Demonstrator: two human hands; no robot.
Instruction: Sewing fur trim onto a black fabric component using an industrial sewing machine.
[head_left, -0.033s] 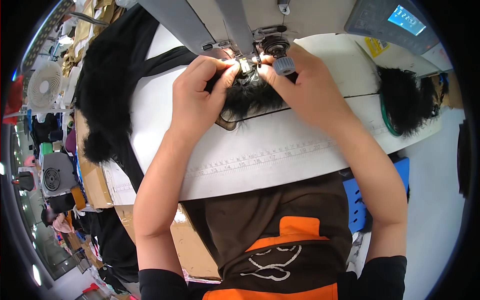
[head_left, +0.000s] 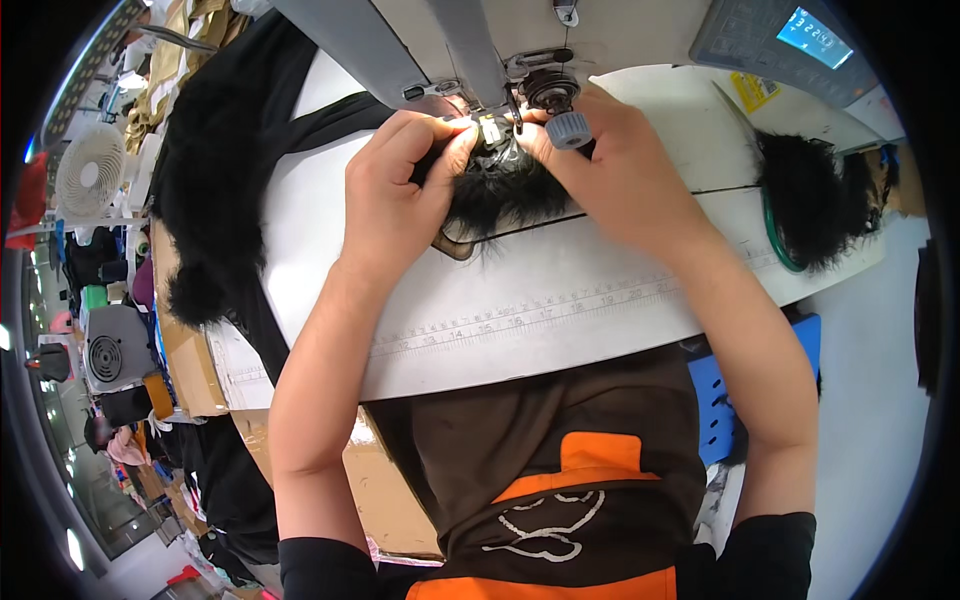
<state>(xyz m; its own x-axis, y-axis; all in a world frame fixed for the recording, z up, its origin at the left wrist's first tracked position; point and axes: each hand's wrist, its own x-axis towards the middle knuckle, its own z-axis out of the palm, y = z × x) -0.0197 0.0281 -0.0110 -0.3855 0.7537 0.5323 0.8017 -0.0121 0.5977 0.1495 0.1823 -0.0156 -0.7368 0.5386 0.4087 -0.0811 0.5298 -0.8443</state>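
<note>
Black furry fabric lies beneath the presser foot of a sewing machine. My left hand pinches its edge just left of the foot, thumb and fingers pressed together. On the other side, my right hand pinches the fabric close to the needle area, with its fingers partly hidden behind the grey tension knob. A black cloth strip runs leftward from near my left hand. The fur hangs toward me over the white machine table.
A large pile of black fur hangs over the table's left side. Black fur pieces with a green rim lie at the right. A control panel with a lit screen sits at upper right. A blue perforated bin stands below the table.
</note>
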